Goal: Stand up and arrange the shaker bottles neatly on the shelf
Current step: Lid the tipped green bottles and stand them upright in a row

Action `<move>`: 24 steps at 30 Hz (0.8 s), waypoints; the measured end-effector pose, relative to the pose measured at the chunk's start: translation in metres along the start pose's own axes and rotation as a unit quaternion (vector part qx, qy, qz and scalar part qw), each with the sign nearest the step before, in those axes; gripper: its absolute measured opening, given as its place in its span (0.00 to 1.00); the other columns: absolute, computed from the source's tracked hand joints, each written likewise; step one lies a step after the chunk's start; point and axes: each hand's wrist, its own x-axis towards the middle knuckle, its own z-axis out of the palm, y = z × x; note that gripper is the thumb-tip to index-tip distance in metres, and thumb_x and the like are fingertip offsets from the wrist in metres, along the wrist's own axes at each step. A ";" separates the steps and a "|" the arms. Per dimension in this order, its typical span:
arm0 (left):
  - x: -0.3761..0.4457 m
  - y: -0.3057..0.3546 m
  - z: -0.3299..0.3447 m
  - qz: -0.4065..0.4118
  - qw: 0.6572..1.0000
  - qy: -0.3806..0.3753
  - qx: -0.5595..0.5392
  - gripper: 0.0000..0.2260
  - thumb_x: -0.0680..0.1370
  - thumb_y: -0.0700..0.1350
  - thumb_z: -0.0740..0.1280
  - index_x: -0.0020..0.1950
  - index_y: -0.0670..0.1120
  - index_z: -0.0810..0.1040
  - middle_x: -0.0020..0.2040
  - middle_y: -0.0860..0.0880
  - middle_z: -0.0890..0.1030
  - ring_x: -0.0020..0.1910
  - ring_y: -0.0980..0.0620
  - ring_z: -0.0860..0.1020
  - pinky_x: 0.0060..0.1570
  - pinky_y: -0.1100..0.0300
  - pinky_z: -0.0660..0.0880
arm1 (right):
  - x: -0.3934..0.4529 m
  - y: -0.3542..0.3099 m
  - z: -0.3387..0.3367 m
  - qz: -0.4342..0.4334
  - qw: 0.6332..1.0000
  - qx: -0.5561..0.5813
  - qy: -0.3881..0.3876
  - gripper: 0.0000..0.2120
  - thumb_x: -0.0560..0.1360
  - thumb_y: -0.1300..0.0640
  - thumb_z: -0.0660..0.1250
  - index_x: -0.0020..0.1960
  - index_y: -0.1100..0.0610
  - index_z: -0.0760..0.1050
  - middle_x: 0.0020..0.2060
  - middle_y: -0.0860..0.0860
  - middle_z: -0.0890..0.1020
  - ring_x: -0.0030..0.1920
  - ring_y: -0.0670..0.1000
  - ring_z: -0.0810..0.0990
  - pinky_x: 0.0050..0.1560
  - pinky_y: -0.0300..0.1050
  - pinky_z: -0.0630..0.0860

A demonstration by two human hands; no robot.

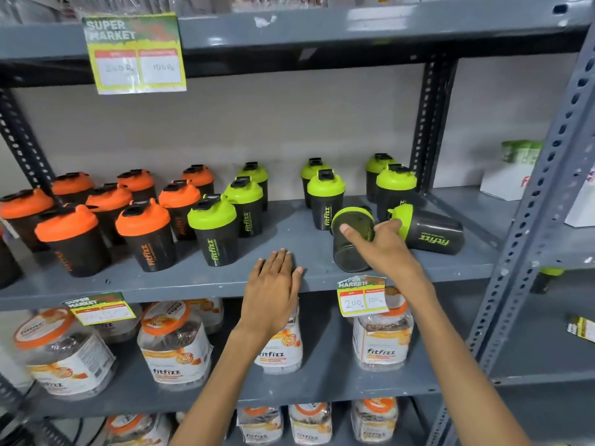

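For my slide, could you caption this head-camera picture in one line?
Right hand grasps a tipped green-lidded shaker beside another lying shaker; left hand rests on the shelf edge.

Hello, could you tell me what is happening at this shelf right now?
A person is tidying shaker bottles on a grey metal shelf. The right hand is on a green-lidded bottle lying on its side, its base towards the camera; a second fallen green-lidded bottle lies just behind it. The left hand rests flat on the shelf's front edge. The orange-lidded bottles and other green-lidded ones already stand upright.
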 end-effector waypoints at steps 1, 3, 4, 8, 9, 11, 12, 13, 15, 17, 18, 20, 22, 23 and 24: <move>0.000 0.000 0.001 -0.002 1.000 0.004 0.003 0.32 0.82 0.57 0.40 0.75 0.43 0.68 0.75 0.43 0.71 0.75 0.46 0.66 0.75 0.48 0.59 | 0.000 0.000 0.003 -0.001 1.000 0.010 0.001 0.36 0.72 0.36 0.68 0.60 0.63 0.58 0.62 0.59 0.73 0.63 0.58 0.74 0.55 0.46 0.69; -0.001 0.001 0.001 -0.004 1.000 0.008 0.004 0.31 0.82 0.57 0.41 0.74 0.42 0.70 0.74 0.43 0.72 0.74 0.45 0.67 0.75 0.47 0.60 | 0.001 0.000 0.007 -0.003 1.000 0.027 0.008 0.35 0.72 0.39 0.69 0.61 0.64 0.58 0.59 0.57 0.73 0.60 0.57 0.74 0.54 0.45 0.68; -0.001 0.002 0.001 -0.005 1.000 0.009 0.002 0.30 0.82 0.57 0.41 0.74 0.42 0.70 0.74 0.43 0.72 0.74 0.45 0.68 0.74 0.47 0.61 | 0.002 0.000 0.008 -0.001 0.999 0.035 0.011 0.34 0.73 0.41 0.70 0.61 0.64 0.58 0.56 0.55 0.72 0.59 0.56 0.73 0.54 0.44 0.67; -0.001 0.001 0.003 0.000 1.000 0.015 0.004 0.30 0.83 0.56 0.41 0.74 0.43 0.70 0.74 0.43 0.72 0.74 0.46 0.67 0.74 0.47 0.61 | 0.005 0.007 0.007 0.006 0.997 0.078 0.023 0.32 0.71 0.43 0.72 0.61 0.61 0.60 0.52 0.51 0.70 0.54 0.53 0.73 0.52 0.46 0.68; -0.001 0.001 0.003 -0.001 1.000 0.016 0.003 0.29 0.83 0.56 0.42 0.73 0.43 0.70 0.74 0.44 0.72 0.74 0.46 0.68 0.74 0.47 0.61 | 0.004 0.009 0.007 0.010 0.995 0.093 0.024 0.31 0.71 0.43 0.72 0.61 0.60 0.61 0.53 0.51 0.70 0.53 0.53 0.73 0.51 0.47 0.68; -0.001 0.002 0.004 -0.002 1.000 0.020 0.004 0.28 0.83 0.55 0.43 0.73 0.43 0.71 0.73 0.44 0.73 0.74 0.46 0.69 0.73 0.47 0.62 | 0.005 0.013 0.008 0.017 0.990 0.139 0.027 0.29 0.70 0.44 0.73 0.60 0.57 0.62 0.54 0.52 0.73 0.50 0.51 0.76 0.47 0.47 0.70; -0.001 0.002 0.005 -0.003 1.000 0.022 0.005 0.28 0.83 0.55 0.43 0.73 0.43 0.71 0.73 0.44 0.73 0.74 0.46 0.69 0.73 0.47 0.62 | 0.005 0.014 0.009 0.017 0.986 0.164 0.029 0.29 0.69 0.46 0.73 0.60 0.56 0.63 0.54 0.53 0.76 0.48 0.49 0.78 0.44 0.47 0.72; -0.001 0.002 0.005 -0.003 1.000 0.024 0.006 0.28 0.83 0.55 0.44 0.73 0.43 0.71 0.73 0.44 0.73 0.74 0.46 0.69 0.73 0.47 0.63 | 0.005 0.012 0.010 0.014 0.981 0.191 0.032 0.28 0.68 0.48 0.73 0.60 0.55 0.63 0.53 0.53 0.79 0.47 0.48 0.79 0.42 0.46 0.73; -0.001 0.002 0.006 -0.003 1.000 0.027 0.006 0.27 0.83 0.55 0.44 0.73 0.43 0.71 0.73 0.44 0.73 0.74 0.46 0.69 0.73 0.47 0.62 | 0.005 0.009 0.013 -0.004 0.972 0.233 0.042 0.29 0.67 0.53 0.74 0.61 0.54 0.63 0.51 0.55 0.82 0.45 0.50 0.82 0.41 0.45 0.76; 0.000 0.002 0.007 -0.005 1.000 0.028 0.006 0.27 0.83 0.55 0.44 0.73 0.43 0.71 0.73 0.44 0.73 0.74 0.46 0.68 0.73 0.47 0.62 | 0.008 0.004 0.020 -0.021 0.969 0.238 0.063 0.33 0.63 0.55 0.75 0.63 0.51 0.63 0.52 0.51 0.80 0.48 0.52 0.83 0.47 0.50 0.80; -0.001 0.002 0.007 -0.006 1.000 0.028 0.008 0.27 0.84 0.55 0.44 0.73 0.43 0.71 0.73 0.44 0.72 0.74 0.46 0.68 0.73 0.47 0.62 | 0.009 0.000 0.024 -0.028 0.969 0.235 0.072 0.35 0.62 0.55 0.76 0.64 0.50 0.63 0.52 0.48 0.79 0.50 0.52 0.83 0.51 0.53 0.81; -0.001 0.003 0.007 -0.006 1.000 0.028 0.011 0.27 0.84 0.55 0.44 0.74 0.43 0.70 0.74 0.44 0.72 0.74 0.46 0.68 0.73 0.47 0.62 | 0.010 -0.007 0.032 -0.048 0.969 0.226 0.089 0.41 0.59 0.53 0.75 0.68 0.50 0.63 0.52 0.46 0.77 0.53 0.51 0.81 0.55 0.54 0.80; -0.001 0.003 0.006 -0.006 1.000 0.026 0.012 0.28 0.84 0.55 0.43 0.74 0.43 0.70 0.74 0.44 0.72 0.74 0.46 0.68 0.73 0.47 0.62 | 0.011 -0.013 0.041 -0.063 0.971 0.201 0.113 0.41 0.57 0.50 0.74 0.69 0.50 0.67 0.57 0.49 0.76 0.57 0.50 0.79 0.58 0.52 0.78; -0.001 0.003 0.006 -0.006 1.000 0.027 0.013 0.28 0.84 0.55 0.43 0.74 0.43 0.70 0.74 0.44 0.72 0.74 0.46 0.68 0.74 0.47 0.62 | 0.011 -0.015 0.046 -0.070 0.973 0.182 0.123 0.39 0.57 0.49 0.74 0.67 0.51 0.69 0.58 0.51 0.75 0.56 0.51 0.78 0.57 0.52 0.78; -0.001 0.003 0.006 -0.006 1.000 0.027 0.013 0.28 0.84 0.55 0.43 0.74 0.43 0.70 0.74 0.44 0.72 0.74 0.46 0.68 0.74 0.47 0.62 | 0.011 -0.017 0.050 -0.070 0.975 0.166 0.131 0.37 0.57 0.50 0.74 0.65 0.53 0.71 0.58 0.53 0.73 0.55 0.53 0.78 0.56 0.51 0.78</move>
